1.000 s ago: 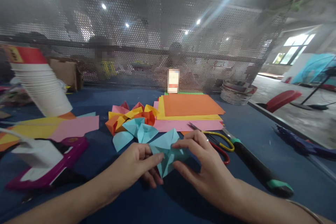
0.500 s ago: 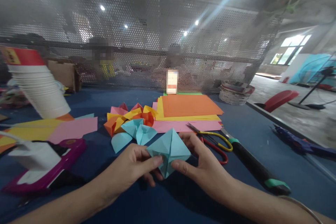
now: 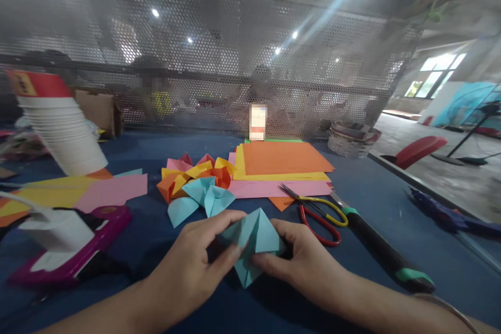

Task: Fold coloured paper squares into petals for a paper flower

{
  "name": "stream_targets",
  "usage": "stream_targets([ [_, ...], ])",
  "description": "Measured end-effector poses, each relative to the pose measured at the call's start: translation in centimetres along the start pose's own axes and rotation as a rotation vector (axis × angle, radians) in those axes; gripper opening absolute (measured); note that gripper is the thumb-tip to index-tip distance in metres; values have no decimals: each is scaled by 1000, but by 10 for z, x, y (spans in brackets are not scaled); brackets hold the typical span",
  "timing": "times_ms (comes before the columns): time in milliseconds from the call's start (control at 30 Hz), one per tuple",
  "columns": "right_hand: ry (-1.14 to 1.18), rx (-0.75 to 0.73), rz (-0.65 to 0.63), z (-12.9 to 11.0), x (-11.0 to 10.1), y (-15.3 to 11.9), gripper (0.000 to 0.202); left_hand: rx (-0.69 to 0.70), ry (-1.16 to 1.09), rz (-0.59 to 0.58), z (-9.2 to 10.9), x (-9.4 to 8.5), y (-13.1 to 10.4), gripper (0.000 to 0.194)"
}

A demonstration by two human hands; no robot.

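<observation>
Between my two hands is a light blue piece of folded origami paper (image 3: pixel 256 237), with a peak at the top and a point hanging low. My left hand (image 3: pixel 203 250) pinches its left side, thumb in front and fingers behind. My right hand (image 3: pixel 297 250) grips the right side the same way, its thumb pressed on the lower front. Some fingertips are hidden behind the paper. Just beyond my left hand lie folded paper pieces (image 3: pixel 207 193) in blue, orange, yellow and pink. Scissors (image 3: pixel 321 214) with one red and one yellow handle lie beyond my right hand.
Behind the hands is a stack of coloured paper (image 3: pixel 289 159). A black-and-green handled tool (image 3: pixel 383 248) lies to the right, near a dark blue glue gun (image 3: pixel 450 211). At left are stacked paper cups (image 3: pixel 62 125) and a purple power strip (image 3: pixel 113 222) with a white plug.
The blue folded paper has moved slightly lower and its sides are drawn inward, so it looks narrower. My left fingers have come up behind its left side. An orange paper corner now shows.
</observation>
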State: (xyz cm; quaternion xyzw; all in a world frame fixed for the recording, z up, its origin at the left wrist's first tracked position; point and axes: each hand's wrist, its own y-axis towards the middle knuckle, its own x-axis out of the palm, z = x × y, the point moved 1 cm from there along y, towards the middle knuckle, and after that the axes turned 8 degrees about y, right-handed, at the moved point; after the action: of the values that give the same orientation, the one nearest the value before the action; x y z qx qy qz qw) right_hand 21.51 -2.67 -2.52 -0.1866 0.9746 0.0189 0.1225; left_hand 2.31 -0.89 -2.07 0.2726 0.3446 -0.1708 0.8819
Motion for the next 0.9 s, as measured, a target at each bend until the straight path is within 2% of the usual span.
stream_targets([
  [167, 37, 13, -7, -2, 1, 0, 11, 22, -28, 0, 1, 0, 0, 21],
  [267, 13, 7, 67, -4, -1, 2, 7, -14, 11, 35, -3, 1, 1, 38],
  [333, 13, 12, 98, -5, -2, 4, 3, -31, 42, 29, -5, 1, 1, 42],
  [433, 49, 29, 95, -5, -3, 4, 2, -95, 32, -79, -3, 1, 2, 38],
  [533, 122, 30, 105, -6, -3, 3, 5, -217, -101, -185, -2, 1, 3, 30],
  [633, 228, 31, 64, -10, -2, 3, 11, -317, -285, -230, -2, 2, 6, 28],
  [700, 278, 45, 21, -12, -2, 3, 16, -336, -330, -256, -3, 3, 8, 30],
  [767, 294, 56, 14, -12, -2, 3, 17, -306, -270, -226, -4, 3, 8, 29],
  [867, 274, 56, 19, -10, -1, 4, 13, -215, -99, -58, -2, -1, 7, 20],
  [900, 252, 55, 5, -9, -1, 3, 11, -175, -42, -5, -2, -2, 6, 26],
])
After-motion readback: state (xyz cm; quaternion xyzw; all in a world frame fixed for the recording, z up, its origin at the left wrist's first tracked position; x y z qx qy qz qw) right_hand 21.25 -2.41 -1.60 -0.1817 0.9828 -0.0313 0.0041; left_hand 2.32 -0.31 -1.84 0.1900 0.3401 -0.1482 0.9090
